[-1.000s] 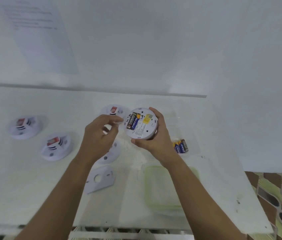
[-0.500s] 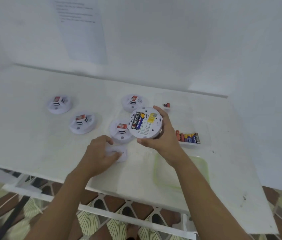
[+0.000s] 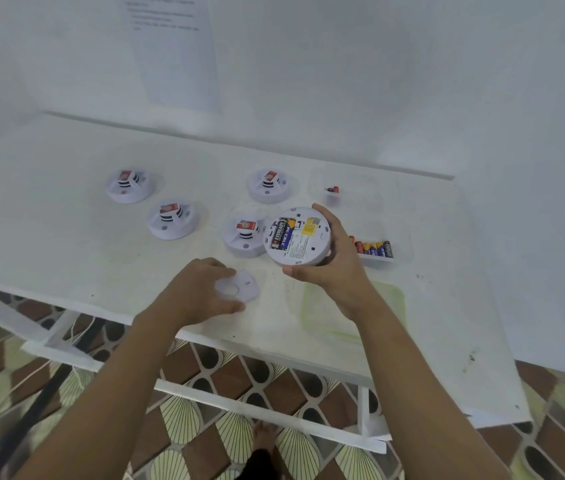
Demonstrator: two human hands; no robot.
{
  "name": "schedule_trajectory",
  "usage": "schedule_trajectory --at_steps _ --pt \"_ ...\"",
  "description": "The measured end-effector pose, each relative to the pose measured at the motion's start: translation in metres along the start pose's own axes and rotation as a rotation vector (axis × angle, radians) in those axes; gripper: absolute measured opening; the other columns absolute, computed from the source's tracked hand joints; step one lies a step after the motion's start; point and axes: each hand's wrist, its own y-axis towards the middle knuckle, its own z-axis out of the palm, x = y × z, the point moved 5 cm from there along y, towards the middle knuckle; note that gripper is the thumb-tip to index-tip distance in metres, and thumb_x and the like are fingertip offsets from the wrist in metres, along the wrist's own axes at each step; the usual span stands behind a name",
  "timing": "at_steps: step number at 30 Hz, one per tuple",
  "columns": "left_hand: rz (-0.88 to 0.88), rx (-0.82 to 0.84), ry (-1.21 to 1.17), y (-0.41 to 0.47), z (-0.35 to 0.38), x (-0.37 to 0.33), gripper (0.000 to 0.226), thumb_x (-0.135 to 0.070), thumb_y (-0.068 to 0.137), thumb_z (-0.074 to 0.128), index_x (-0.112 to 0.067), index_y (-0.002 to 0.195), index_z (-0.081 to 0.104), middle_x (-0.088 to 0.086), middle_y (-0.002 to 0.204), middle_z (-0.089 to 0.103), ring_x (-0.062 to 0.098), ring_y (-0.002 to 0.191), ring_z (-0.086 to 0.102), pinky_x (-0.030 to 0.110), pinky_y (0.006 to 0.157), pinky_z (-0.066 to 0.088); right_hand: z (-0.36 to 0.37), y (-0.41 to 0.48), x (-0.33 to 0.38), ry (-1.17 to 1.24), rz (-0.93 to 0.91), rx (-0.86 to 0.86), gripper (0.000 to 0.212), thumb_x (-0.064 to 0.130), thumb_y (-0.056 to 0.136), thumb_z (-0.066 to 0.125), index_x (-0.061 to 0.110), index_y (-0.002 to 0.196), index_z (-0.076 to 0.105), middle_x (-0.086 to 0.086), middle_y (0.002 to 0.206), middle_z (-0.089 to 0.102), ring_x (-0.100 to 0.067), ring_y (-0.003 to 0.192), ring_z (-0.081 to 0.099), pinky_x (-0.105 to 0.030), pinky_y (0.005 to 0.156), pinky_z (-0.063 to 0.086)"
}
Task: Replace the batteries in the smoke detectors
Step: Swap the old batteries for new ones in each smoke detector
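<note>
The open smoke detector [image 3: 297,237] is held above the bench [image 3: 66,254], back side up, with two batteries [image 3: 281,233] side by side in its compartment. The right grip [image 3: 338,268] is wrapped round its rim, thumb on the near edge and fingers over the far edge. Four more detectors stand on the bench: one just beside the held one [image 3: 244,233], one behind it [image 3: 271,186], and two well off to the left [image 3: 172,219] [image 3: 128,186]. That makes five in all.

One cover plate [image 3: 237,285] lies near the front edge, and the left grip [image 3: 194,292] curls round its left side. To the right, a clear tray [image 3: 402,244] holds a row of loose batteries [image 3: 374,249], too blurred to count. There is also one small clear cup [image 3: 332,199] and one green-rimmed lid [image 3: 353,306].

A second ago the left grip was up at the detector's rim and the plate lay alone. Half a second ago the hand hid most of the plate; now more of it shows.
</note>
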Motion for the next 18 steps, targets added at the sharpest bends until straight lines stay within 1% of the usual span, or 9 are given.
schedule_trajectory --at_steps 2,4,6,8,11,13,14,16,18 --pt "-0.009 0.028 -0.011 0.000 0.000 0.004 0.077 -0.048 0.072 0.082 -0.021 0.139 0.055 -0.003 0.134 0.054 0.018 0.120 0.048 0.033 0.100 0.042 -0.001 -0.003 -0.001 0.009 0.003 -0.004 0.100 -0.014 0.068 0.084 0.025 0.149 0.040 0.001 0.142 0.054 -0.017 0.130 0.055 -0.042 0.091 0.059" --pt "-0.018 0.023 -0.015 0.000 0.000 0.005 0.076 -0.045 0.072 0.082 -0.022 0.139 0.054 -0.004 0.134 0.054 0.018 0.119 0.049 0.033 0.099 0.042 -0.001 -0.004 0.002 0.016 0.006 0.003 0.101 -0.014 0.068 0.084 0.026 0.150 0.039 0.002 0.142 0.055 -0.016 0.128 0.056 -0.039 0.089 0.059" --pt "-0.027 -0.002 -0.051 0.000 0.002 0.003 0.077 -0.042 0.072 0.083 -0.022 0.140 0.052 -0.003 0.130 0.055 0.015 0.112 0.050 0.029 0.093 0.042 0.000 -0.004 0.004 0.019 0.010 0.022 0.103 -0.014 0.069 0.083 0.026 0.152 0.037 0.003 0.142 0.055 -0.015 0.126 0.058 -0.037 0.087 0.060" --pt "-0.045 -0.082 -0.134 -0.001 -0.002 0.000 0.075 -0.038 0.073 0.082 -0.020 0.140 0.052 -0.001 0.126 0.056 0.013 0.102 0.051 0.027 0.086 0.040 0.000 -0.004 0.006 0.023 0.017 0.036 0.104 -0.015 0.069 0.083 0.026 0.153 0.036 0.004 0.142 0.056 -0.015 0.125 0.059 -0.036 0.085 0.060" --pt "-0.053 -0.270 -0.420 -0.009 -0.019 -0.006 0.069 -0.045 0.072 0.079 -0.024 0.134 0.057 -0.004 0.123 0.059 0.008 0.096 0.058 0.025 0.078 0.047 -0.001 -0.005 0.006 0.026 0.032 0.045 0.106 -0.014 0.069 0.084 0.027 0.154 0.035 0.005 0.142 0.055 -0.014 0.124 0.060 -0.039 0.086 0.060" --pt "0.008 -0.350 -0.602 -0.017 -0.034 -0.019 0.071 -0.053 0.066 0.075 -0.028 0.130 0.059 -0.009 0.120 0.061 0.005 0.097 0.060 0.025 0.080 0.051 -0.001 -0.005 0.005 0.022 0.036 0.052 0.105 -0.012 0.069 0.085 0.027 0.153 0.035 0.004 0.143 0.053 -0.014 0.124 0.060 -0.040 0.088 0.060" --pt "0.053 -0.374 -0.643 -0.021 -0.043 -0.027 0.071 -0.054 0.064 0.074 -0.030 0.129 0.059 -0.011 0.119 0.062 0.004 0.098 0.060 0.025 0.083 0.051 0.000 -0.005 0.005 0.018 0.034 0.056 0.103 -0.011 0.068 0.085 0.026 0.152 0.037 0.003 0.143 0.053 -0.015 0.125 0.059 -0.041 0.088 0.060" --pt "0.138 -0.389 -0.642 -0.026 -0.058 -0.045 0.067 -0.054 0.065 0.073 -0.035 0.127 0.058 -0.014 0.119 0.061 0.001 0.101 0.059 0.023 0.087 0.048 0.001 -0.004 0.007 -0.001 0.030 0.078 0.099 -0.009 0.067 0.087 0.025 0.148 0.041 0.000 0.142 0.053 -0.018 0.127 0.057 -0.045 0.089 0.060" --pt "0.205 -0.372 -0.574 -0.026 -0.068 -0.059 0.065 -0.049 0.067 0.076 -0.035 0.128 0.057 -0.016 0.121 0.059 -0.001 0.104 0.057 0.019 0.087 0.044 0.005 -0.003 0.008 -0.024 0.035 0.124 0.095 -0.008 0.066 0.089 0.024 0.144 0.044 -0.002 0.140 0.054 -0.022 0.129 0.056 -0.050 0.089 0.060"
